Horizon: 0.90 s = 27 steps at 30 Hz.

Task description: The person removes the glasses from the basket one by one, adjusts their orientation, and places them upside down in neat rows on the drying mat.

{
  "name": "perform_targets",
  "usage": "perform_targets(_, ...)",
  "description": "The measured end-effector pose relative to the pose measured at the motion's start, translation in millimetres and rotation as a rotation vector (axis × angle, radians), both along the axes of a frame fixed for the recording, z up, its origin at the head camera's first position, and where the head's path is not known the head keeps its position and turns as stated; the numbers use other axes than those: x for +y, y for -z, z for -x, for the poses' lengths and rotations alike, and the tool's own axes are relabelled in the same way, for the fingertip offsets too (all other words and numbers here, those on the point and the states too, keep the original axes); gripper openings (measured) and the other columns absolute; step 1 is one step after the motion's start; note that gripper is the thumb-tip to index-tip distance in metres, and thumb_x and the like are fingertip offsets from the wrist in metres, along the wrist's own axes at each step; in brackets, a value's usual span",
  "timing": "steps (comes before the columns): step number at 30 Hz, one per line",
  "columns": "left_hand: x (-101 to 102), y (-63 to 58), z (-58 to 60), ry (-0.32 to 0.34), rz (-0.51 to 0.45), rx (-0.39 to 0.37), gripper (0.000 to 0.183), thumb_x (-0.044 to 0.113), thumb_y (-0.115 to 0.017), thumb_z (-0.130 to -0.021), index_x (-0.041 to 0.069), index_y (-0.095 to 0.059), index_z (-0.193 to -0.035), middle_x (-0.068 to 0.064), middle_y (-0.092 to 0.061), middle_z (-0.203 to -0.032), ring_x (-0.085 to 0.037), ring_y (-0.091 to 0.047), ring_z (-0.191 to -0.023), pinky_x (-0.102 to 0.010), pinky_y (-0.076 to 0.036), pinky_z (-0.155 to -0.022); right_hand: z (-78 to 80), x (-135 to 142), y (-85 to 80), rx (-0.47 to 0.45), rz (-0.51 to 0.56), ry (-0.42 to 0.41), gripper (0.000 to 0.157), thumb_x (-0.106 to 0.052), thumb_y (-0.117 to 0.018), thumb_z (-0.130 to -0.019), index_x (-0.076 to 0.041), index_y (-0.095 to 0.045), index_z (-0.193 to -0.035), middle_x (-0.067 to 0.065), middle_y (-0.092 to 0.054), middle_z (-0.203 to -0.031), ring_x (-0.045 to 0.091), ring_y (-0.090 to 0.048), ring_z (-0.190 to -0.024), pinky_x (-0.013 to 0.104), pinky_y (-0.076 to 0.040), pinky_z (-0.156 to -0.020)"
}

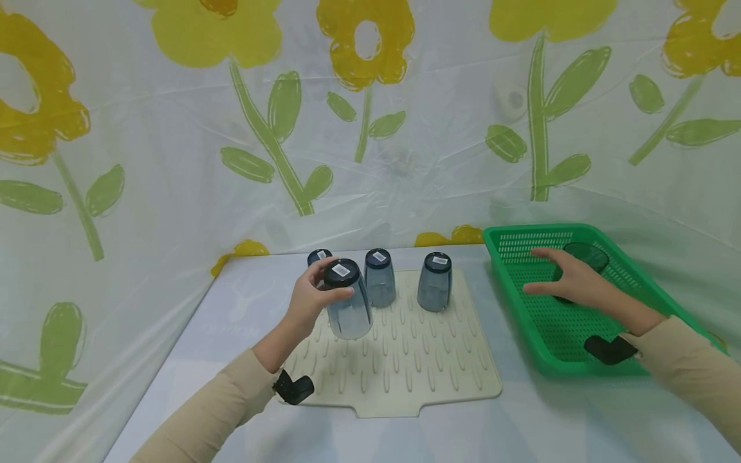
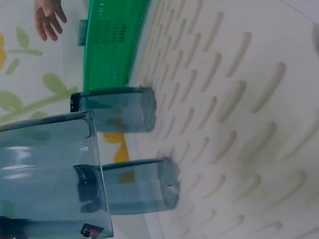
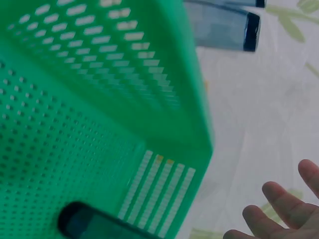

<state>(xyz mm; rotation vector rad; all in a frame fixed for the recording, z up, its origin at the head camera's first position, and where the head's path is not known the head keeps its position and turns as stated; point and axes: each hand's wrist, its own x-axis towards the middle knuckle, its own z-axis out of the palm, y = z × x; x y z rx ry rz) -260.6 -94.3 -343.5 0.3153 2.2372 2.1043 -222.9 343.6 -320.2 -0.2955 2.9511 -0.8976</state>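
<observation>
My left hand (image 1: pixel 307 299) grips a blue-grey glass tumbler (image 1: pixel 350 308) upside down, its dark, labelled base up, above a cream drying mat (image 1: pixel 405 386). In the left wrist view, this held tumbler (image 2: pixel 45 174) fills the lower left. Three similar tumblers stand inverted toward the back: one on the right (image 1: pixel 434 286), one in the middle (image 1: pixel 379 280), and one at the left (image 1: pixel 318 256), mostly hidden. My right hand (image 1: pixel 579 280), fingers spread and holding nothing, is over a green basket (image 1: pixel 521 321). Another tumbler (image 1: pixel 587 256) stands mouth up inside it, partly behind that hand.
The basket has perforated walls and a raised rim, standing to the right of the mat on a pale table (image 1: pixel 231 360). A flower-printed sheet (image 1: pixel 405 128) hangs behind the table's back edge. Black cameras sit at both wrists.
</observation>
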Motion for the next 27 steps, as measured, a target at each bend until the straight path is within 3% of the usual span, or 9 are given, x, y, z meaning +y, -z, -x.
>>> perform_targets(9,-13.7,14.9,3.9,-0.038,0.020,-0.009,0.063,0.000,-0.069,-0.072,0.005,-0.045,-0.130,-0.017,-0.046,-0.128,-0.027,-0.043,-0.118,-0.045,-0.036,-0.100,12.4,35.5,11.2,0.014,-0.045,0.074,0.086,-0.038,-0.064,-0.083,0.008,-0.020,-0.141,0.039,-0.019,-0.138,0.056,-0.023,-0.121,0.066,-0.031,-0.085)
perform_targets(16,-23.2,27.1,5.4,-0.082,0.035,-0.013,0.062,0.000,-0.069,-0.071,0.004,-0.046,-0.129,-0.016,-0.048,-0.124,-0.022,-0.044,-0.112,-0.042,-0.037,-0.099,15.9,61.0,15.7,-0.001,-0.046,0.133,0.089,-0.041,-0.060,-0.086,0.010,-0.012,-0.141,0.041,-0.011,-0.139,0.059,-0.017,-0.122,0.067,-0.027,-0.086)
perform_targets(27,-36.5,45.0,6.7,-0.119,0.053,-0.016,0.061,-0.001,-0.069,-0.072,0.003,-0.046,-0.128,-0.016,-0.049,-0.122,-0.019,-0.043,-0.112,-0.041,-0.033,-0.104,16.3,77.0,24.3,0.025,-0.059,0.176,0.089,-0.041,-0.059,-0.086,0.014,-0.013,-0.139,0.043,-0.014,-0.137,0.060,-0.019,-0.119,0.067,-0.027,-0.086)
